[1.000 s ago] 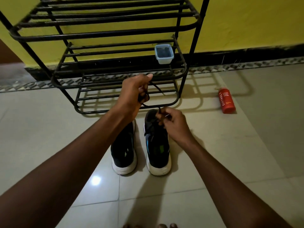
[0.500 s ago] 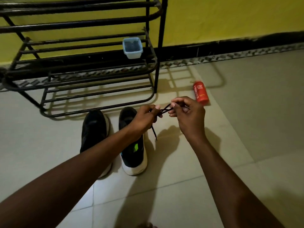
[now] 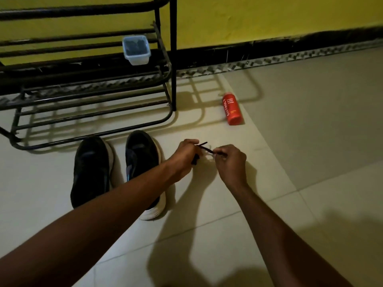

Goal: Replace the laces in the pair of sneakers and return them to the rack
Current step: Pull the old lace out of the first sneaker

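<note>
Between our fingertips, low over the pale floor tiles [image 3: 269, 193], a black lace [image 3: 204, 148] runs in a short taut stretch; our left hand [image 3: 183, 157] has its fingers [image 3: 191, 142] curled round it, one end poking out beyond the knuckles and a dark bunch of it hanging under the palm; our right hand [image 3: 231, 162] pinches the lace between thumb and bent fingers [image 3: 222, 153]; the two hands sit near each other without touching.

Left of the left fingers, the pair of black sneakers stands side by side on the tiles, toes toward the rack [image 3: 172, 79]; the near sneaker [image 3: 141, 154] lies just beside that hand and our left forearm crosses over its heel end; the far sneaker [image 3: 91, 172] is just beyond it, further left; we cannot tell whether either still carries lacing.

Beyond and to the left of the fingers stands the black metal rack, against the yellow wall [image 3: 269, 17]; a small clear plastic tub [image 3: 136, 49] with something dark inside sits on one shelf near its right end; beyond the right fingers, well apart, a red bottle [image 3: 232, 109] lies on the floor.
</note>
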